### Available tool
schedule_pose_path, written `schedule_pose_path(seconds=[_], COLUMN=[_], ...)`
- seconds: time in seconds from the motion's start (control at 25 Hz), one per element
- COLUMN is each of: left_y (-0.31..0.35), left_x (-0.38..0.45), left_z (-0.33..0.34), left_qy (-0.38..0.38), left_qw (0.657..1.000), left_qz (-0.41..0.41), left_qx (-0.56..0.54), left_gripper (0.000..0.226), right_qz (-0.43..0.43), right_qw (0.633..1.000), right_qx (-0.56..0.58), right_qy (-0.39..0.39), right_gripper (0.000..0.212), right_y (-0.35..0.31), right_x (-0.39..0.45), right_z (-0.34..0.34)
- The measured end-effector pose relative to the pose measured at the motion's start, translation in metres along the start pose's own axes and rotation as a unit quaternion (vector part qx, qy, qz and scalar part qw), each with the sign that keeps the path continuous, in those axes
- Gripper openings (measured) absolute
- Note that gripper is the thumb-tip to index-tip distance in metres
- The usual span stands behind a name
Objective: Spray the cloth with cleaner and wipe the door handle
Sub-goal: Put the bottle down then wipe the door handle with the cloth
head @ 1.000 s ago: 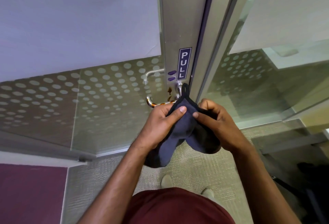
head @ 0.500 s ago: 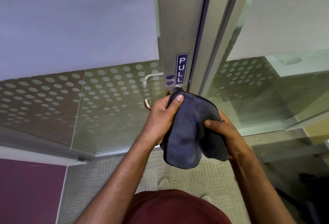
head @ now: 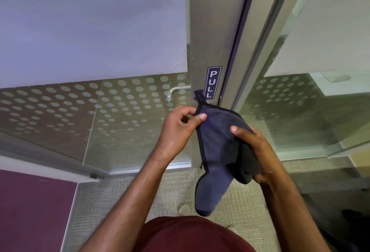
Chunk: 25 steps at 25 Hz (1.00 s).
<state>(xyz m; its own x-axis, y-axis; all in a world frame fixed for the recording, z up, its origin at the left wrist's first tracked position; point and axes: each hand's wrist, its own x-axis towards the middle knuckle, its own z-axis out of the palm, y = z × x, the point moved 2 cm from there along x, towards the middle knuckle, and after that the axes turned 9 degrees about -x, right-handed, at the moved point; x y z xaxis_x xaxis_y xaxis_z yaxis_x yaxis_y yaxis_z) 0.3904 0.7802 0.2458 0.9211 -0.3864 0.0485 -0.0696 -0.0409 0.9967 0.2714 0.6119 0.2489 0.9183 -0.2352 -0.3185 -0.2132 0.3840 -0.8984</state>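
Observation:
A dark blue-grey cloth (head: 218, 143) hangs in front of the metal door frame (head: 212, 31), just below the PULL sign (head: 213, 82). My left hand (head: 178, 129) pinches the cloth's top left corner between thumb and forefinger. My right hand (head: 254, 149) grips the bunched right side, thumb on top. The cloth and my hands hide the near door handle. A second handle (head: 176, 90) shows through the dotted glass on the far side. No spray bottle is in view.
A frosted, dotted glass door panel (head: 96, 119) stands to the left, another glass panel (head: 300, 111) to the right. Beige carpet (head: 164, 191) lies below, with a maroon patch (head: 34, 211) at lower left. My shoe tip (head: 184, 209) shows near the door.
The cloth has been unfolded and now hangs longer. My left hand has shifted from pressing on the cloth to pinching its corner. The near handle's end, seen earlier, is now hidden.

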Motion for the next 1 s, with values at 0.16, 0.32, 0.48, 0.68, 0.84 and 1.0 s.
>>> schedule_pose_path(seconds=[0.16,0.32,0.48,0.68,0.84,1.0], left_y=[0.012,0.017,0.011,0.003,-0.002,-0.003], left_x=[0.007,0.031,0.061,0.086,0.093,0.093], left_z=[-0.035,-0.054,-0.061,-0.071,-0.069,-0.069], left_qy=[0.132,0.148,0.114,0.144,0.168,0.171], left_qw=[0.939,0.82,0.756,0.72,0.707,0.702], left_qz=[0.219,0.404,0.459,0.485,0.499,0.507], left_qx=[0.231,0.377,0.453,0.475,0.472,0.47], left_gripper=[0.024,0.034,0.045,0.049,0.05,0.051], right_qz=[-0.21,-0.507,-0.484,-0.527,-0.51,-0.491], right_qw=[0.938,0.675,0.516,0.45,0.403,0.379], right_qx=[-0.2,-0.452,-0.674,-0.697,-0.757,-0.785], right_qy=[0.191,0.287,0.213,0.186,0.071,-0.007], right_gripper=[0.018,0.037,0.06,0.07,0.073,0.059], right_y=[-0.035,-0.034,-0.016,-0.006,0.004,0.008], right_x=[-0.016,0.001,0.082,0.116,0.125,0.131], right_z=[-0.002,0.027,0.04,0.023,0.024,0.016])
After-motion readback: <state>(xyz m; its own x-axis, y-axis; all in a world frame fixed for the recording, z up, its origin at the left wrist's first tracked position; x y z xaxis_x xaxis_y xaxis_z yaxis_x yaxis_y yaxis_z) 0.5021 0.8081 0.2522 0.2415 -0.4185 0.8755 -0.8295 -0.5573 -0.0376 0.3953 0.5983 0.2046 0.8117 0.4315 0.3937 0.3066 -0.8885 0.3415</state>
